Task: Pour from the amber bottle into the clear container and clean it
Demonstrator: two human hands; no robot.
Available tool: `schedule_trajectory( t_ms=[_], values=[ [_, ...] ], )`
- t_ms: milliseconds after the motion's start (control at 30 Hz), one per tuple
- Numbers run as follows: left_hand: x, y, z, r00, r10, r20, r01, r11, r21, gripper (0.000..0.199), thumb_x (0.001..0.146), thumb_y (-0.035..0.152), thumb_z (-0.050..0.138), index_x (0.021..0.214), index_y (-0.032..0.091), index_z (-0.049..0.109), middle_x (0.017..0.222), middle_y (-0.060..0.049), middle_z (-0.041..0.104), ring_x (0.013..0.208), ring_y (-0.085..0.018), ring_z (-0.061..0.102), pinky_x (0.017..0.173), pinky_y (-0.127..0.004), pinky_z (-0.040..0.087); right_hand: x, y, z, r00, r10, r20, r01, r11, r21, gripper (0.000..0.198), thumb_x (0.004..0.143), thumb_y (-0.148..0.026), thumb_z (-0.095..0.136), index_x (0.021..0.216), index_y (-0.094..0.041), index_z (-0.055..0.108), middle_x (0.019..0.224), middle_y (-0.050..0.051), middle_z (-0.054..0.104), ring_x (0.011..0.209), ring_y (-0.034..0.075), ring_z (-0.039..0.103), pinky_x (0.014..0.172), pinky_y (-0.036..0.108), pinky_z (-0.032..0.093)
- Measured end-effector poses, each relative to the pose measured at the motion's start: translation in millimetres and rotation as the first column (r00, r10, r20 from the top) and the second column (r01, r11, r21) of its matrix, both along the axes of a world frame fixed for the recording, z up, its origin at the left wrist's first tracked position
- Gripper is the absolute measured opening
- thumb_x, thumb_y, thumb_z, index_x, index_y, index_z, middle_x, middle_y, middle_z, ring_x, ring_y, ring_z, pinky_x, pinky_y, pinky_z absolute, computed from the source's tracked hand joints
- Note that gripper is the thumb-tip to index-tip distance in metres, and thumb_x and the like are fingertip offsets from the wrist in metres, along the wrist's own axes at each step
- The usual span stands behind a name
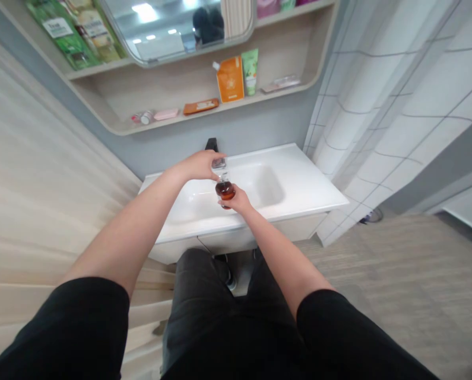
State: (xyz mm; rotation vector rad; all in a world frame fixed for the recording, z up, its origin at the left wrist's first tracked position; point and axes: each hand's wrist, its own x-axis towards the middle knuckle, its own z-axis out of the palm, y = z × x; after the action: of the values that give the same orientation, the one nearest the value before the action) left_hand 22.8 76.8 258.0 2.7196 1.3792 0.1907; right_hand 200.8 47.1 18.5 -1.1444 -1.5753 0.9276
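Note:
A small rounded bottle [225, 192] of red-brown liquid is over the sink, with a clear top [223, 178]. My right hand [238, 199] is wrapped round its lower right side. My left hand [203, 164] reaches over the back of the basin, thumb and fingers apart in a curve. Its thumb tip comes close to the bottle's top; whether they touch I cannot tell. Between thumb and fingers shows a shiny grey piece, perhaps the end of the black faucet [211, 143] behind, which the hand partly hides.
The white sink [319, 192] spans the counter. Above it, a wall shelf [196, 108] holds an orange pouch [230, 80], a green tube [251, 71], an orange packet [200, 106] and a pink bar [166, 114]. Curtains [41, 174] hang on the left; white tiles [382, 116] stand right.

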Motion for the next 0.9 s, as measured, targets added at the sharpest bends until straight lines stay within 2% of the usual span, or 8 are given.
schedule_trajectory(
  t_ms=[167, 400, 567, 667, 733, 800, 900],
  values=[
    [-4, 5, -5.1, 0.998, 0.016, 0.058, -0.016, 1.0, -0.012, 0.095, 0.064, 0.039, 0.103, 0.154, 0.026, 0.077, 0.129, -0.008, 0.081, 0.117, -0.032, 0.079, 0.11, -0.039, 0.059, -1, 3, -4, 1.0, -0.009, 0.01, 0.009, 1.0, -0.008, 0.068, 0.065, -0.045, 0.107, 0.122, -0.025, 0.075, 0.112, 0.003, 0.086, 0.103, 0.03, 0.081, 0.103, 0.046, 0.065],
    [-20, 8, -19.9, 0.977, -0.004, 0.215, 0.007, 1.0, -0.012, 0.093, 0.062, 0.041, 0.105, 0.15, 0.026, 0.08, 0.128, -0.008, 0.081, 0.114, -0.033, 0.078, 0.112, -0.044, 0.062, -1, 4, -5, 1.0, -0.004, 0.014, 0.004, 1.0, 0.006, 0.072, 0.064, -0.045, 0.108, 0.125, -0.025, 0.076, 0.114, 0.004, 0.087, 0.105, 0.031, 0.082, 0.103, 0.045, 0.065],
    [-32, 4, -36.6, 0.918, 0.028, 0.396, -0.008, 0.999, -0.051, 0.094, 0.058, 0.039, 0.108, 0.147, 0.025, 0.08, 0.13, -0.009, 0.08, 0.116, -0.033, 0.078, 0.115, -0.049, 0.062, 0, 5, -7, 1.0, 0.001, 0.013, -0.002, 1.0, 0.011, 0.074, 0.064, -0.047, 0.107, 0.128, -0.024, 0.076, 0.116, 0.004, 0.087, 0.106, 0.031, 0.082, 0.104, 0.046, 0.065],
    [-40, 0, -53.1, 0.841, 0.081, 0.534, -0.041, 0.995, -0.086, 0.095, 0.056, 0.034, 0.109, 0.146, 0.023, 0.078, 0.129, -0.01, 0.08, 0.117, -0.033, 0.077, 0.114, -0.051, 0.062, 0, 6, -8, 1.0, 0.004, 0.004, -0.004, 1.0, 0.016, 0.077, 0.064, -0.046, 0.107, 0.132, -0.025, 0.076, 0.119, 0.004, 0.087, 0.108, 0.031, 0.082, 0.106, 0.046, 0.064],
    [-46, -2, -68.2, 0.762, 0.122, 0.636, -0.062, 0.991, -0.116, 0.097, 0.054, 0.032, 0.11, 0.145, 0.023, 0.076, 0.127, -0.01, 0.08, 0.115, -0.032, 0.076, 0.112, -0.052, 0.062, 0, 7, -9, 1.0, 0.007, 0.005, -0.007, 1.0, 0.015, 0.077, 0.064, -0.046, 0.107, 0.132, -0.025, 0.077, 0.119, 0.004, 0.087, 0.108, 0.031, 0.082, 0.107, 0.046, 0.064],
    [-53, -6, -86.9, 0.652, 0.17, 0.739, -0.08, 0.984, -0.156, 0.1, 0.05, 0.03, 0.111, 0.142, 0.024, 0.073, 0.125, -0.01, 0.079, 0.113, -0.03, 0.076, 0.109, -0.051, 0.063, 0, 7, -8, 1.0, 0.007, 0.017, -0.007, 1.0, 0.011, 0.076, 0.064, -0.045, 0.107, 0.13, -0.025, 0.077, 0.118, 0.004, 0.087, 0.108, 0.031, 0.082, 0.107, 0.046, 0.065],
    [-60, -14, -120.9, 0.43, 0.254, 0.866, -0.086, 0.967, -0.241, 0.098, 0.046, 0.031, 0.112, 0.133, 0.027, 0.066, 0.126, -0.008, 0.076, 0.109, -0.027, 0.076, 0.102, -0.048, 0.065, 0, 6, -7, 0.999, 0.006, 0.043, -0.006, 1.0, 0.003, 0.074, 0.063, -0.045, 0.107, 0.127, -0.025, 0.077, 0.115, 0.004, 0.087, 0.107, 0.032, 0.082, 0.107, 0.048, 0.065]
  ],
)
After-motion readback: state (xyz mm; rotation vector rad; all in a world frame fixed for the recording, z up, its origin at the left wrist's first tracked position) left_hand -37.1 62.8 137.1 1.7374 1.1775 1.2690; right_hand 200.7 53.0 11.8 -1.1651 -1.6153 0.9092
